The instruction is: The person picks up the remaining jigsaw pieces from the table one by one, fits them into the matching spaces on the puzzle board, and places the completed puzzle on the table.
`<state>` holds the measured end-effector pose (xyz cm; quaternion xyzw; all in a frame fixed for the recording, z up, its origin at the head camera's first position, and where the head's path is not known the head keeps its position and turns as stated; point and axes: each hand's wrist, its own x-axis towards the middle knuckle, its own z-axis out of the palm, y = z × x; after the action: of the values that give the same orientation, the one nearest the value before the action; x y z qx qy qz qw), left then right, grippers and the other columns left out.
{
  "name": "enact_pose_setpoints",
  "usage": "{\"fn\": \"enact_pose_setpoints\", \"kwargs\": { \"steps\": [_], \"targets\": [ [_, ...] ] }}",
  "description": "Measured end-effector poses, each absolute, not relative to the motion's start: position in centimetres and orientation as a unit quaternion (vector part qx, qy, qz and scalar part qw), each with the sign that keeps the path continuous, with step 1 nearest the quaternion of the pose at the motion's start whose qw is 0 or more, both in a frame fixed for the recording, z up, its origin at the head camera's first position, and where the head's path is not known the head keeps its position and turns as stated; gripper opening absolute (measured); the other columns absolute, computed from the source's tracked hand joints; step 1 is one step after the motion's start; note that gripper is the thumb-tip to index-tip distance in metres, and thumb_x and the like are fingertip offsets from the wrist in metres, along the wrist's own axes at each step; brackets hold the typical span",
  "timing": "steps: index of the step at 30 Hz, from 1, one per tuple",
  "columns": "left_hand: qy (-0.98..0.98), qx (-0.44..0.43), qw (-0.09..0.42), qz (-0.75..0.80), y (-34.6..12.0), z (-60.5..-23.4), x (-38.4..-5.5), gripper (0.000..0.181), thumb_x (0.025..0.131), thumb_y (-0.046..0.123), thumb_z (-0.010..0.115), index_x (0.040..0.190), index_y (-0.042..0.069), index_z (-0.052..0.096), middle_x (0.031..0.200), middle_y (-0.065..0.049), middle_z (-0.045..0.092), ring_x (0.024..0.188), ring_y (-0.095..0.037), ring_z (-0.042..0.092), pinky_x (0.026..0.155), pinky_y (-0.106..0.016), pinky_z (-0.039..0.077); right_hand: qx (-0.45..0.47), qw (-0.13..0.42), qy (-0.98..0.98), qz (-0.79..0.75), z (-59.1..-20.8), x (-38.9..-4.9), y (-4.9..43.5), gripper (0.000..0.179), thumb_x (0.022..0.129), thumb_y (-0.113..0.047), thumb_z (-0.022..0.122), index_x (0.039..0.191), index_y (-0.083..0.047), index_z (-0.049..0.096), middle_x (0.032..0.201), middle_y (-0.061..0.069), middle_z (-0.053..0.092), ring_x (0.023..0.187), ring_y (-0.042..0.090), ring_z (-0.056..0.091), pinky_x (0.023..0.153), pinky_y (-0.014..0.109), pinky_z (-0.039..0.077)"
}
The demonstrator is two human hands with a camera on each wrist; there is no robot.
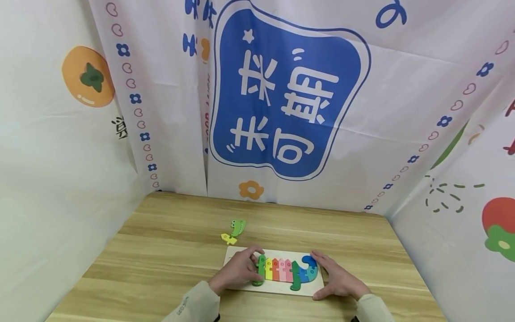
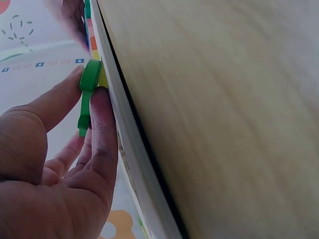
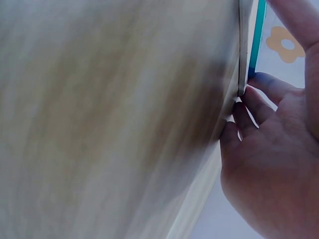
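Note:
A pale wooden puzzle board [image 1: 277, 287] lies on the table, bearing a row of coloured pieces. My left hand [image 1: 239, 270] pinches a green puzzle piece [image 1: 261, 267] at the row's left end, beside a yellow piece [image 1: 268, 269]. In the left wrist view the green piece [image 2: 90, 75] stands between thumb and fingers, close over the board. Around the board's right end my right hand [image 1: 339, 279] grips, thumb at the near corner and fingers by the blue curled tail piece [image 1: 310, 261]. Red and pink pieces and a green leg piece [image 1: 295, 277] fill the middle.
Beyond the board's far left corner lie a loose green crocodile-head piece [image 1: 238, 227] and a loose yellow piece [image 1: 229, 239]. The wooden table [image 1: 161, 250] is bordered by printed white cloth [image 1: 177, 134] at the back and both sides.

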<state>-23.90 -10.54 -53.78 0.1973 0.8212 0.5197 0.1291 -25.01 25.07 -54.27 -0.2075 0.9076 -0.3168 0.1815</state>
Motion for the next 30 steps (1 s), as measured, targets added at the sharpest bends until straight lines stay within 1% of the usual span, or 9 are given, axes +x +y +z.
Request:
{"fn": "enact_pose_setpoints", "kwargs": {
  "steps": [6, 12, 18, 25, 30],
  "targets": [
    [0.835, 0.187, 0.132, 0.500, -10.14, -53.84, -24.04, 0.063, 0.079, 0.004, 0.089, 0.133, 0.003, 0.056, 0.103, -0.008, 0.062, 0.083, -0.016, 0.067, 0.070, -0.026, 0.058, -0.201, 0.181, 0.908, -0.320, -54.49, -25.06, 25.18, 0.123, 0.067, -0.038, 0.098, 0.163, -0.005, 0.029, 0.170, 0.022, 0.021, 0.153, 0.055, 0.018, 0.117, 0.077, 0.022],
    [0.847, 0.175, 0.128, 0.485, -9.99, -53.76, -23.93, 0.062, 0.078, 0.006, 0.090, 0.130, 0.003, 0.058, 0.100, -0.008, 0.062, 0.085, -0.019, 0.064, 0.070, -0.025, 0.054, -0.199, 0.178, 0.908, -0.324, -54.66, -24.98, 25.15, 0.123, 0.066, -0.039, 0.098, 0.163, -0.006, 0.029, 0.170, 0.023, 0.021, 0.152, 0.056, 0.019, 0.117, 0.077, 0.021],
    [0.857, 0.169, 0.130, 0.469, -9.87, -53.65, -23.94, 0.060, 0.078, 0.010, 0.091, 0.129, 0.004, 0.060, 0.101, -0.007, 0.061, 0.085, -0.019, 0.061, 0.071, -0.025, 0.052, -0.193, 0.181, 0.910, -0.319, -54.49, -25.18, 25.06, 0.123, 0.067, -0.040, 0.098, 0.163, -0.006, 0.029, 0.170, 0.022, 0.021, 0.153, 0.055, 0.019, 0.118, 0.077, 0.022],
    [0.869, 0.171, 0.117, 0.449, -9.86, -53.99, -23.96, 0.061, 0.078, 0.012, 0.091, 0.129, -0.001, 0.061, 0.102, -0.007, 0.058, 0.084, -0.017, 0.060, 0.070, -0.023, 0.051, -0.196, 0.181, 0.910, -0.318, -54.58, -25.39, 25.02, 0.123, 0.067, -0.041, 0.098, 0.163, -0.006, 0.030, 0.170, 0.021, 0.022, 0.153, 0.054, 0.020, 0.118, 0.076, 0.023],
    [0.878, 0.167, 0.117, 0.434, -9.74, -53.94, -23.83, 0.062, 0.079, 0.014, 0.091, 0.131, -0.004, 0.062, 0.100, -0.005, 0.057, 0.083, -0.014, 0.057, 0.069, -0.022, 0.049, -0.196, 0.182, 0.910, -0.317, -54.59, -25.22, 25.06, 0.123, 0.067, -0.040, 0.098, 0.163, -0.006, 0.029, 0.170, 0.021, 0.022, 0.153, 0.054, 0.019, 0.118, 0.076, 0.023]
  ]
}}
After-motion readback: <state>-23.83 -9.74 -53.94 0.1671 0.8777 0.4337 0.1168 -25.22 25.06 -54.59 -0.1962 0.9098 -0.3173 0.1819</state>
